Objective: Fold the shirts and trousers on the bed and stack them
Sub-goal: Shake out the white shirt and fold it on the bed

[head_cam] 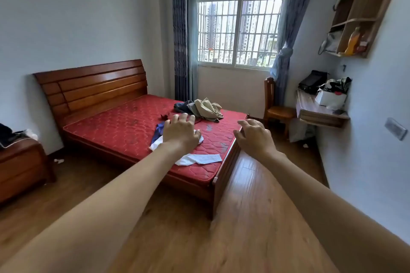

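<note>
Reaching out over a bedroom, both bare arms stretch toward a bed point(124, 131) with a red quilted mattress and a brown wooden headboard point(93, 86), standing on a wood-plank floor point(250, 217). Left hand point(180, 132): grip released, fingers spread, holding nothing; it hangs in front of a white garment point(199, 158) spread flat near the bed's foot corner, touching or not cannot be told. A blue garment point(158, 131) lies just beside the white one. Right hand point(255, 136): grip released, fingers loosely bent, nothing in it, over the bed's foot edge. Farther up the mattress sits a crumpled heap: beige trousers or shirt point(208, 107), a dark piece point(183, 105) touching it, a small dark red piece point(165, 116) near.

Barred window point(238, 29) behind the bed, blue curtains point(182, 29) on both sides, the right one tied. Wooden chair point(277, 108) under the window. Wall-mounted desk point(319, 113) on the right carries a black bag point(312, 81) and a white bag point(331, 97) with bundled stuff on top. Wall shelf point(363, 13) above holds an orange bottle point(352, 41); label unreadable. Wooden cabinet point(22, 166) at left. No readable writing anywhere.
</note>
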{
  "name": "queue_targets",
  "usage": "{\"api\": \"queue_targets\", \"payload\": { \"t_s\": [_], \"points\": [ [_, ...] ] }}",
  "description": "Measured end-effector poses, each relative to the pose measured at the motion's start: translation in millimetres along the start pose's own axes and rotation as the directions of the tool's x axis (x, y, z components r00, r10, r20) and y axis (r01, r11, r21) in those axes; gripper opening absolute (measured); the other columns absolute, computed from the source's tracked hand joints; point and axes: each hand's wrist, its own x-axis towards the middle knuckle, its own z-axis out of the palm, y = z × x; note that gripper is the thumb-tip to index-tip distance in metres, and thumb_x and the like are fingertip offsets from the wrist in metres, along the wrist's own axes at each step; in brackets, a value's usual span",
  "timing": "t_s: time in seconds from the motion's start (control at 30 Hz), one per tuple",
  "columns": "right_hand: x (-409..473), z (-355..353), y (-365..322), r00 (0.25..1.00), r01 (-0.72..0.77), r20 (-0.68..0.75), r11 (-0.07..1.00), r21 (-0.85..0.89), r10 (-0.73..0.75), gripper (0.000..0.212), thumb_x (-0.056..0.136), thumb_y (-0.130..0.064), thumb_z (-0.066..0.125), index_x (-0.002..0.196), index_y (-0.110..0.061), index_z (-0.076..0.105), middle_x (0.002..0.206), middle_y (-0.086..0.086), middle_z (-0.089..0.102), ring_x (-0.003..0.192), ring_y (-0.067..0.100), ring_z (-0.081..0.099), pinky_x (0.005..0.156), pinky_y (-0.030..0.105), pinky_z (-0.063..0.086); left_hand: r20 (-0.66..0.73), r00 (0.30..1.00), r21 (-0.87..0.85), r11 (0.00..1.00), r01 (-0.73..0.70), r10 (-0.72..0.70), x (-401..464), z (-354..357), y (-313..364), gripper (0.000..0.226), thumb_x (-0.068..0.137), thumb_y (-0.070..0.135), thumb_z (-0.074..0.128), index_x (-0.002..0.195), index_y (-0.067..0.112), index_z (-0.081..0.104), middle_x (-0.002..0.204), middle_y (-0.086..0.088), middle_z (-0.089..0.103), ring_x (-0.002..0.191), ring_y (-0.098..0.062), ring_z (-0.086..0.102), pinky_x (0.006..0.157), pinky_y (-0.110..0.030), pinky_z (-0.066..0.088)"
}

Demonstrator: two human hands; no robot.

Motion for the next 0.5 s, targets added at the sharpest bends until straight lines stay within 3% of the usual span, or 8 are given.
{"api": "queue_targets", "payload": {
  "t_s": [0.17, 0.5],
  "points": [
    [27.6, 44.4, 61.6, 0.991, -0.097, 0.090, 0.995, -0.010, 0.097, 0.048, 0.099, -0.041, 0.043, 0.141, -0.019, 0.046, 0.146, 0.004, 0.045, 0.140, 0.023, 0.030, 0.107, 0.044, 0.031, 0.109, 0.994, -0.006, 1.000, -0.007, 0.008, 42.0, 65.1, 30.6, 0.057, 0.096, 0.040, 0.043, 0.147, 0.016, 0.032, 0.151, -0.005, 0.034, 0.137, -0.028, 0.031, 0.109, -0.042, 0.029],
    [141.6, 86.1, 202.9, 0.980, -0.095, 0.169, 0.993, -0.068, 0.106, 0.044, 0.100, -0.039, 0.040, 0.139, -0.019, 0.047, 0.141, 0.003, 0.048, 0.137, 0.023, 0.033, 0.107, 0.041, 0.032, 0.223, 0.975, -0.054, 0.998, 0.007, 0.005, 179.9, 172.6, 122.0, 0.054, 0.098, 0.039, 0.041, 0.146, 0.016, 0.036, 0.151, -0.007, 0.036, 0.140, -0.029, 0.028, 0.110, -0.042, 0.028]
  ]
}}
